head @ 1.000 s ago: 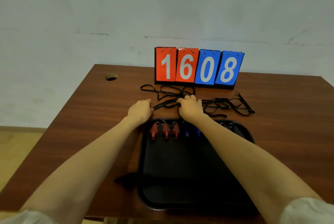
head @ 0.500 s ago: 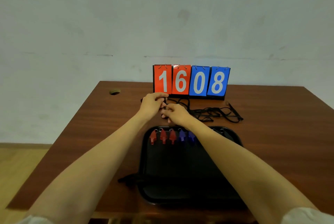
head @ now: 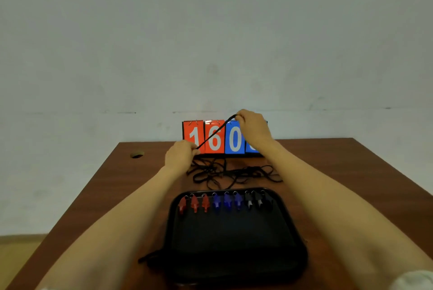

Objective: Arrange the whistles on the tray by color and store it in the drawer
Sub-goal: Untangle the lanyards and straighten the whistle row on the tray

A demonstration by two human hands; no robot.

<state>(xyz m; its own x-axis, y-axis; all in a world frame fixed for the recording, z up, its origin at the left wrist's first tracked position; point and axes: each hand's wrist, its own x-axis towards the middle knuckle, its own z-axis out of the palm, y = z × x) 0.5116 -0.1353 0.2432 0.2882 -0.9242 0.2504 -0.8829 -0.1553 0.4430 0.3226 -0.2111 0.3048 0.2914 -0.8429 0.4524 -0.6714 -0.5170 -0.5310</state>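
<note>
A black tray (head: 234, 243) lies on the brown table. Along its far edge stand three red whistles (head: 194, 204), three blue whistles (head: 226, 203) and three black whistles (head: 257, 202) in a row. Their black lanyards (head: 234, 172) lie tangled on the table behind the tray. My left hand (head: 180, 155) pinches one black cord low near the table. My right hand (head: 254, 128) holds the same cord (head: 214, 134) raised, so it runs taut between both hands.
A flip scoreboard (head: 210, 137) showing 1 6 0 stands at the table's far edge, its last digit hidden by my right hand. A cable hole (head: 137, 155) sits at the far left of the table (head: 105, 196). A black strap (head: 147, 258) pokes out beside the tray's near left.
The camera has tilted up. Both hands went from the lanyard tangle to holding one cord; my right hand rose up and right, pulling the cord taut away from my left.
</note>
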